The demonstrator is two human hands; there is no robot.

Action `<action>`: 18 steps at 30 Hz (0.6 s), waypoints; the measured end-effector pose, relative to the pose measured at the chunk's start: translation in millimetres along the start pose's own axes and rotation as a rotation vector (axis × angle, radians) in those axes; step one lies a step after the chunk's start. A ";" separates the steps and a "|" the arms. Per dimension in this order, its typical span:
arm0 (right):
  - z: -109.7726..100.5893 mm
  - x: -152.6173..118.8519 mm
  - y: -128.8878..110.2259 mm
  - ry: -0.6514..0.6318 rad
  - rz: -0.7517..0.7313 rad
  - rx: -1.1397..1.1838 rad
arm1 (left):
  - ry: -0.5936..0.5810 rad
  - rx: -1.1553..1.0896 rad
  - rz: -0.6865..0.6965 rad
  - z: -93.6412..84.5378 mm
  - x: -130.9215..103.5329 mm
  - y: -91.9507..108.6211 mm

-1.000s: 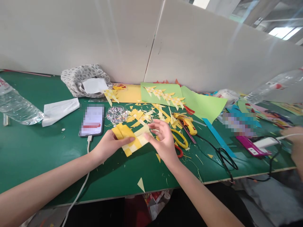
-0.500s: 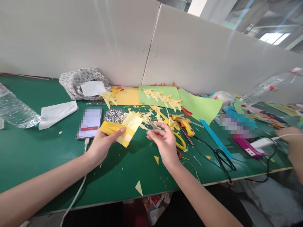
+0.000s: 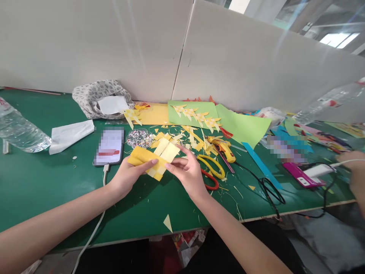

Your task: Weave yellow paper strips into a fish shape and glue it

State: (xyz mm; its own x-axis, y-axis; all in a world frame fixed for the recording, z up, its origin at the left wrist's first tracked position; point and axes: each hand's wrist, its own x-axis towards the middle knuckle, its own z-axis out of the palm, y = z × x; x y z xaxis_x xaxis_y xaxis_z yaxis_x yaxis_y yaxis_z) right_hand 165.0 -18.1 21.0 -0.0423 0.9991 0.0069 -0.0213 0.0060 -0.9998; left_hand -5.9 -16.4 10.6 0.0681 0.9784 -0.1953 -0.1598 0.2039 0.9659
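Observation:
A woven piece of yellow and pale yellow paper strips (image 3: 159,161) is held above the green table. My left hand (image 3: 129,173) grips its darker yellow left part, thumb on top. My right hand (image 3: 186,169) pinches its right edge, thumb on the front and fingers behind. Yellow paper scraps (image 3: 196,140) lie behind the piece. Scissors with yellow and red handles (image 3: 213,167) rest just right of my right hand, their blades hidden. A yellow glue gun (image 3: 226,148) lies beyond them.
A phone (image 3: 108,146) with a white cable lies left of a bead box (image 3: 139,138). Paper fish (image 3: 196,116) rest on green sheets at the back. A water bottle (image 3: 23,127) lies far left. Another person's hand (image 3: 352,161) is at far right.
My right hand has moved left and taken hold of the woven paper's right edge. The paper has shifted slightly right. More of the scissors' handles shows now.

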 end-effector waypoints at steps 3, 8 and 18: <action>-3.3 -0.3 -1.3 0.061 -0.022 -0.017 | -0.031 0.040 0.015 -1.1 -1.0 -1.1; -4.5 1.2 -0.6 0.056 -0.038 0.037 | -0.045 0.087 0.023 -1.4 -4.1 -0.1; -3.0 -1.3 0.2 0.003 -0.068 0.092 | -0.125 0.144 -0.036 1.7 -7.3 3.2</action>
State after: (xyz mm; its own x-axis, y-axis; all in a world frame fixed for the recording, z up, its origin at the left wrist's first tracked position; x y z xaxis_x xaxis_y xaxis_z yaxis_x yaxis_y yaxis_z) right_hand 168.0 -19.2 20.7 -0.0351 0.9966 0.0744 -0.1153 0.0699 -0.9909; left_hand -5.2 -22.9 15.4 0.1948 0.9568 -0.2160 -0.0135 0.2228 0.9748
